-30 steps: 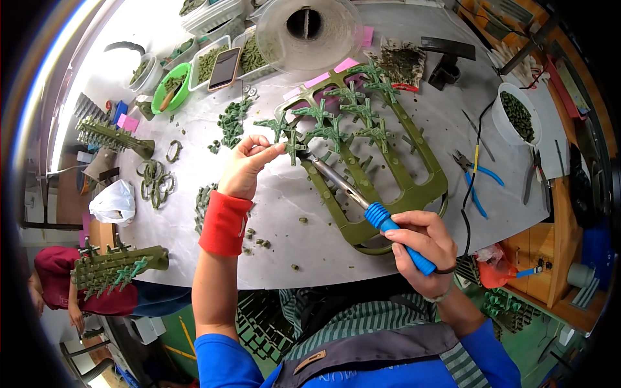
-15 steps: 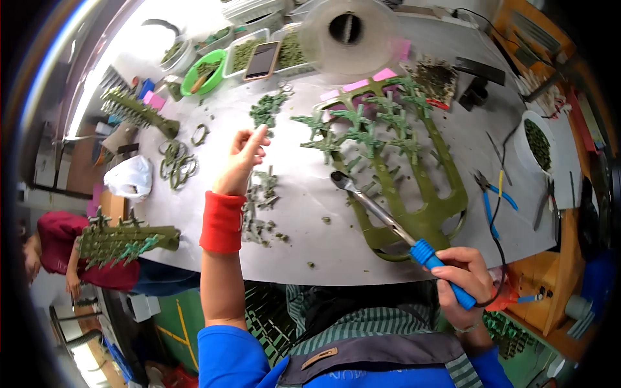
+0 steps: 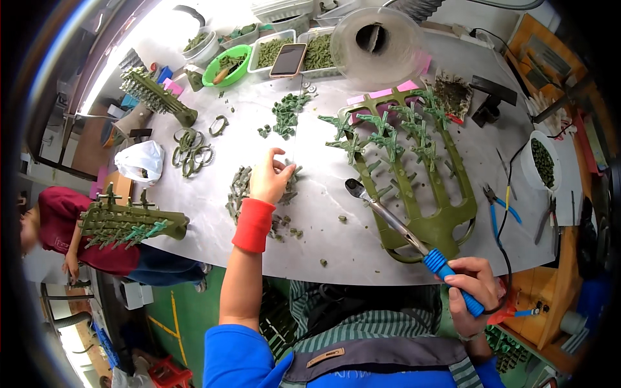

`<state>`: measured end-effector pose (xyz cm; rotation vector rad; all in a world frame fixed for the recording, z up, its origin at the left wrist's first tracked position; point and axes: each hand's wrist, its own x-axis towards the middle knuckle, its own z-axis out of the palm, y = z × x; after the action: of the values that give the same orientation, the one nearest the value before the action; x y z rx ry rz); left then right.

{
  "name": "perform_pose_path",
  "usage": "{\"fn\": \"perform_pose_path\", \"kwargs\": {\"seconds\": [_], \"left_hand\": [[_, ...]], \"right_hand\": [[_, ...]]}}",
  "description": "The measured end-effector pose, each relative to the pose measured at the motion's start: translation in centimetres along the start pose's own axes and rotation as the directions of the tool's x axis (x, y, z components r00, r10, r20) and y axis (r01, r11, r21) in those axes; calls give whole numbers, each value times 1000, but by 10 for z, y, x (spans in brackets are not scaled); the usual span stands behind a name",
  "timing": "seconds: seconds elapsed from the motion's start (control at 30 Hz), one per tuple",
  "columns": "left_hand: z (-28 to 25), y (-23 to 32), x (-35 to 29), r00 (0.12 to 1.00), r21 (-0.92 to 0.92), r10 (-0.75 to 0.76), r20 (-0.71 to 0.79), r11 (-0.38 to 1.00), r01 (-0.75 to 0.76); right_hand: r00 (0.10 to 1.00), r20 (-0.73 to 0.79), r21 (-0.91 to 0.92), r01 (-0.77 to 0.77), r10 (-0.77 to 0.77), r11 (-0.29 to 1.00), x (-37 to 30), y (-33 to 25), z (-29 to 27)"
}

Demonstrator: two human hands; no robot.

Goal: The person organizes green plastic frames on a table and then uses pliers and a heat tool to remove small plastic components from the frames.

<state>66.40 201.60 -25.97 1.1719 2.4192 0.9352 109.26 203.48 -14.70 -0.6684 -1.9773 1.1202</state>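
Note:
My left hand (image 3: 268, 180), with a red wristband, hovers over or touches a heap of small grey-green plastic pieces (image 3: 240, 191). Its fingers are bent and apart; no piece shows between them. In my right hand (image 3: 471, 291) is a corded heating iron (image 3: 396, 224) with a blue ribbed grip, a metal shaft and a broad dark tip. That tip hangs beside the left edge of an olive-green branched plastic frame (image 3: 432, 227). Dark green star-like sprigs (image 3: 381, 143) stand on the frame's far half. Farther back lies a pile of darker green pieces (image 3: 288, 118).
Green rings (image 3: 190, 152) and a white plastic bag (image 3: 140, 161) lie leftward. Along the back stand a green bowl (image 3: 244, 64), tubs of pellets, a phone (image 3: 288, 59) and a translucent round hood (image 3: 349, 52). Pliers (image 3: 495, 210) and the iron's cord are rightward. Another person (image 3: 61, 220) stands left.
My left hand has come down toward me, from near the darker pile to the grey-green heap. The view has shifted a little; my right hand still holds the heating iron beside the frame.

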Motion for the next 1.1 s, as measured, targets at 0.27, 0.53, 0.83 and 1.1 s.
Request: {"fn": "perform_pose_path", "kwargs": {"seconds": [0.27, 0.53, 0.83, 1.1], "left_hand": [[-5, -13, 5, 987, -74, -4, 159, 997, 16], [-6, 20, -11, 978, -90, 41, 205, 996, -23], [-24, 66, -44, 928, -642, -79, 365, 701, 312], [10, 101, -51, 931, -814, -7, 366, 483, 324]], "right_hand": [[1000, -18, -22, 0, 0, 1000, -5, 0, -2], [999, -36, -53, 18, -20, 998, -8, -1, -6], [998, -58, -76, -11, 7, 997, -11, 2, -12], [996, -67, -96, 51, -57, 994, -10, 15, -11]]}}
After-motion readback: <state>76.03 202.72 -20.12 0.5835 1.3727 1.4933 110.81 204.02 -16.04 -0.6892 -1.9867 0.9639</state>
